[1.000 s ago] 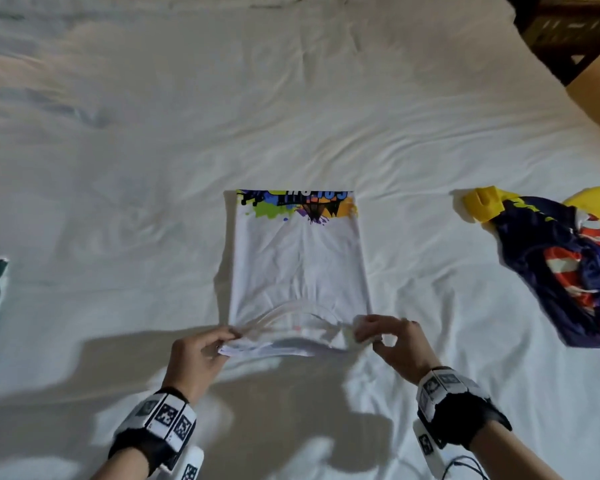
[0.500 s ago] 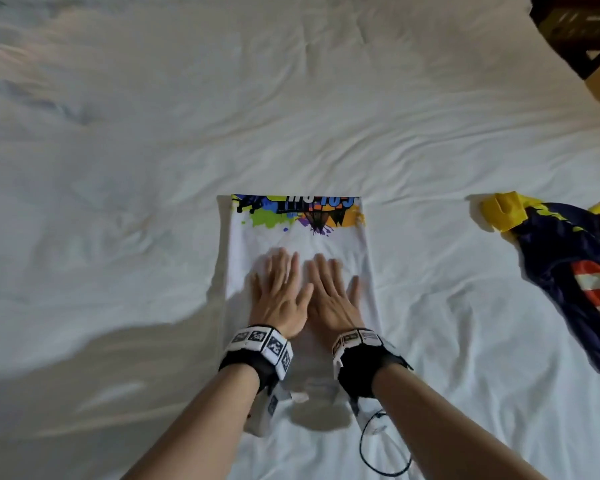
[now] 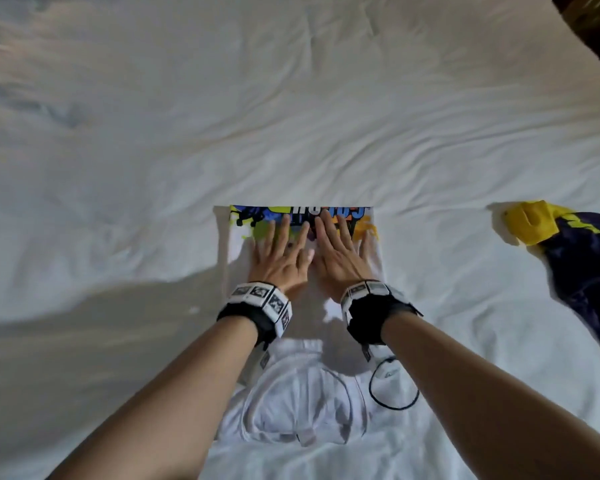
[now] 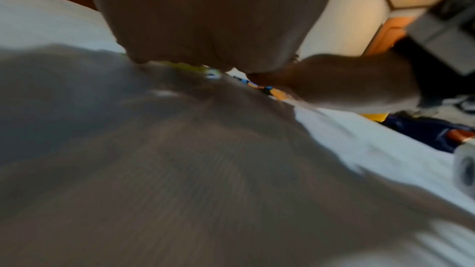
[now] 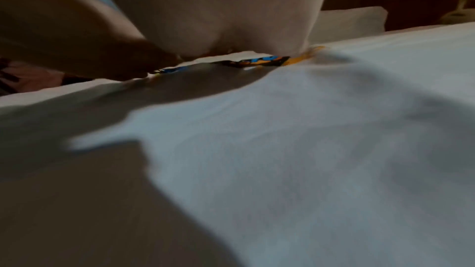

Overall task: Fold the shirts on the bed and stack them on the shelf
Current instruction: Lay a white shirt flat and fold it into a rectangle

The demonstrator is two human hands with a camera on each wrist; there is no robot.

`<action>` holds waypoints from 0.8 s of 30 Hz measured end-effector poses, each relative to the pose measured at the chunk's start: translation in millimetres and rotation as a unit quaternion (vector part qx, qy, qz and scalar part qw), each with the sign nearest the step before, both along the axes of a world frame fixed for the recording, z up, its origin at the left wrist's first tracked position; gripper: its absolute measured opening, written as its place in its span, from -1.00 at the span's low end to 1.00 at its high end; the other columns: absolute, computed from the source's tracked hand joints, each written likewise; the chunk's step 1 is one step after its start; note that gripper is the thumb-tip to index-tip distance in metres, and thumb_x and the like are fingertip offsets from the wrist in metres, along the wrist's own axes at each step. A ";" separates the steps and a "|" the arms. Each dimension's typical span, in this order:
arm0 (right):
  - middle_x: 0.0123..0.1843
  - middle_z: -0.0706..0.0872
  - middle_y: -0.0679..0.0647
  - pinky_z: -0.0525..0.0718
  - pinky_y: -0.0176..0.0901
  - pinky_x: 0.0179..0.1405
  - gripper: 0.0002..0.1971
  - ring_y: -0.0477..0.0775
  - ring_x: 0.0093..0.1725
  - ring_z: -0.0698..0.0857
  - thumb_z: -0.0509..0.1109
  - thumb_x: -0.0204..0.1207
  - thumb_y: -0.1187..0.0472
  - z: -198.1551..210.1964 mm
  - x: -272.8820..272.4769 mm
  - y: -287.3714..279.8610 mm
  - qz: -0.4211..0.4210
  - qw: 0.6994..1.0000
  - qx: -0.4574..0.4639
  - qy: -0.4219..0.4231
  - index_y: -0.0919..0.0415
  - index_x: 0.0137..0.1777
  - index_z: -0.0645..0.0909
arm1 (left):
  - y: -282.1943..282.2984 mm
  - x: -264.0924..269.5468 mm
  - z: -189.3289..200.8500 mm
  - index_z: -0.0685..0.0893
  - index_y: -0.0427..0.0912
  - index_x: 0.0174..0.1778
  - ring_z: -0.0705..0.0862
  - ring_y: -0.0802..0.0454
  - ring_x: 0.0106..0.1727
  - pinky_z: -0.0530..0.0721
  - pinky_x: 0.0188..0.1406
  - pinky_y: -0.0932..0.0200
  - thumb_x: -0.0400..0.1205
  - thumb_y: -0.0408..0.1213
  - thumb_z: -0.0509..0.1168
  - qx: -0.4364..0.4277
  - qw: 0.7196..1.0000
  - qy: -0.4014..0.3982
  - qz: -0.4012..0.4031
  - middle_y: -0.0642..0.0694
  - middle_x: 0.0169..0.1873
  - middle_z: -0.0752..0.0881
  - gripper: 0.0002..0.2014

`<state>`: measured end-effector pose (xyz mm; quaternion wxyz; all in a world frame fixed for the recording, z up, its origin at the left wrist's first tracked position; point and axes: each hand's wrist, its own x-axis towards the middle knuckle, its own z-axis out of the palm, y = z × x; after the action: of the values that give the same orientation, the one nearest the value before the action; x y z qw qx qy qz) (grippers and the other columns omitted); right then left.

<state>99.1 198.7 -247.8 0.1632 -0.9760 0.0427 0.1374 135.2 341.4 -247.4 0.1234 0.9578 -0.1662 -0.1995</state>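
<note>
A white shirt (image 3: 302, 396) with a colourful print along its far edge lies folded into a narrow strip on the bed (image 3: 291, 116), collar nearest me. My left hand (image 3: 280, 252) and right hand (image 3: 340, 251) lie flat side by side on its far half, fingers straight and reaching onto the print. In the left wrist view the left hand (image 4: 205, 17) presses the cloth, with the print (image 4: 270, 90) beyond it. The right wrist view has the right hand (image 5: 218, 11) flat on the white shirt (image 5: 308, 149). A crumpled navy and yellow shirt (image 3: 582, 265) lies at the right.
White rumpled sheet spreads far and left of the shirt. Dark wooden furniture (image 3: 593, 26) stands at the top right corner beyond the bed's edge. A black cable (image 3: 392, 386) loops from my right wrist band over the shirt.
A second ago both hands pinched the shirt's near collar edge. They let go, went flat on the shirt's middle and have since slid farther up to the printed edge.
</note>
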 end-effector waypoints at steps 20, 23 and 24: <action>-0.14 0.73 0.14 0.54 -0.10 -0.21 -0.72 0.23 -0.06 0.69 0.49 0.50 -0.01 24.2 -186.7 -21.2 -0.315 0.925 0.208 0.049 0.22 -0.02 0.65 | 136.9 -151.2 35.8 0.69 -0.27 -0.27 0.65 -0.08 -0.25 0.56 -0.24 0.14 0.45 -0.09 0.47 -0.180 0.900 0.148 0.369 -0.06 -0.36 0.71 -0.73; -0.19 0.79 0.06 0.71 -0.05 -0.21 -0.73 0.13 -0.16 0.77 0.54 0.44 -0.07 22.5 -199.2 -25.8 -0.305 0.905 0.260 0.142 0.13 -0.13 0.71 | 151.5 -161.5 28.0 0.65 -0.31 -0.42 0.54 -0.01 -0.38 0.49 -0.39 0.22 0.50 -0.26 0.50 -0.218 0.882 0.183 0.376 -0.09 -0.51 0.61 -0.73; -0.17 0.81 0.08 0.75 0.01 -0.13 -0.70 0.12 -0.14 0.79 0.54 0.44 -0.09 21.4 -204.2 -28.3 -0.293 0.905 0.258 0.167 0.16 -0.08 0.73 | 153.2 -165.9 26.6 0.68 -0.28 -0.43 0.55 0.00 -0.37 0.54 -0.38 0.24 0.53 -0.30 0.50 -0.237 0.872 0.187 0.385 -0.07 -0.52 0.62 -0.75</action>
<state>-105.1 170.4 -226.4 0.4331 -0.8061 0.3160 0.2505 -30.7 494.6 -220.8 0.4426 0.8327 0.1991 -0.2665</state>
